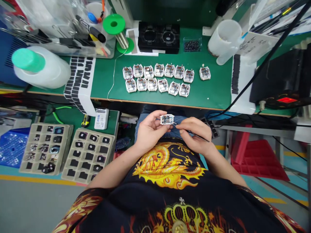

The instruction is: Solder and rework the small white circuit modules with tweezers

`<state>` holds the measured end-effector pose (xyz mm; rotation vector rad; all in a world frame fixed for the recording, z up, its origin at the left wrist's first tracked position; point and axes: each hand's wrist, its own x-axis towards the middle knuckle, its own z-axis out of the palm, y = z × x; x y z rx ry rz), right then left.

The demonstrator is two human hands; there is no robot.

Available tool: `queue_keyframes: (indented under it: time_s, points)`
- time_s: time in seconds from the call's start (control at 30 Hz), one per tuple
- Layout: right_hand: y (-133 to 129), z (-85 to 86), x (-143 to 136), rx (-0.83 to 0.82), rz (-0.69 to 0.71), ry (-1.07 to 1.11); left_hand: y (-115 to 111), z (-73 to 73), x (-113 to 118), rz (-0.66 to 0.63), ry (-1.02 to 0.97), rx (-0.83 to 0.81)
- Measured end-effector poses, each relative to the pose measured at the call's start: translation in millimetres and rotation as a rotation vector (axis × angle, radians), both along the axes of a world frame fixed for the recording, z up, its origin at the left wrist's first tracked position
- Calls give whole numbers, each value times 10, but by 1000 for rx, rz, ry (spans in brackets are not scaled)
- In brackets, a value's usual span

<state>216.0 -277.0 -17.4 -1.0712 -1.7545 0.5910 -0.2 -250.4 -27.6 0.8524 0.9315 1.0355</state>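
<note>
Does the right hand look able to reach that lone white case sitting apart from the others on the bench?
Probably yes: nothing visible blocks the way from the right hand to the lone white case, though the hand's thin tool may hinder grasping.

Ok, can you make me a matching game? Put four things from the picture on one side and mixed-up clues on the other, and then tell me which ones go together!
Things:
1. Small white casing
2. Thin dark tool
3. Wire spool
4. Big bottle

Clues:
A. Green at both ends
B. Held in the right hand
C. Whitish, with a green cap
D. Held in the fingers of the left hand

Right pairs:
1-D
2-B
3-A
4-C
</note>
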Motion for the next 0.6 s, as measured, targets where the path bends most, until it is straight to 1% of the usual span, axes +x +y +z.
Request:
queue_keyframes:
  time_s: [0.13,0.3,0.47,0.6]
  points:
    - [-9,2,32,-2,15,-26,-13,-9,0,-24,13,-1]
    - [-17,-13,56,-16,56,-22,-29,-61,-12,-46,62,7]
    - [-23,-6,65,-45,37,-2,-68,-130,-21,-57,130,4]
    - [-28,3,71,-39,34,0,-86,-182,-35,-60,159,53]
